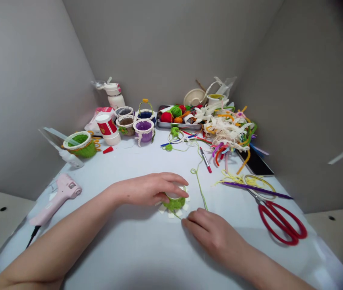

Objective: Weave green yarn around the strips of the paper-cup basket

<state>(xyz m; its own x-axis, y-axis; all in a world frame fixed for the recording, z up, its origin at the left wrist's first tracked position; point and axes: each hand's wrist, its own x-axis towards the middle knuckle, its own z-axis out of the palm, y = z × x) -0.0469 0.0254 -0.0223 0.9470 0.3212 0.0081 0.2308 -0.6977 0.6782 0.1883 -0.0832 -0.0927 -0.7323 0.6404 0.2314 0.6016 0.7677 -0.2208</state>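
Note:
My left hand [159, 189] grips a small paper cup, its fingers curled over the top. Green yarn [174, 204] is wound around the cup's side, and white cut flaps [171, 214] spread out around it on the table. My right hand [207, 229], to the right and nearer to me, is closed in a pinch on the yarn strand [176, 216] that runs from the cup. Beyond that hand, the loose strand [201, 187] trails back across the table toward a small green yarn ball [168, 147].
Red-handled scissors [277, 221] and a purple pipe cleaner [256, 189] lie right. A pink glue gun [58, 201] is at left, near a glue bottle [70, 158]. Behind stand yarn-covered baskets [143, 132], a metal tray [180, 125] of yarn balls, and a pile of white strips [228, 129].

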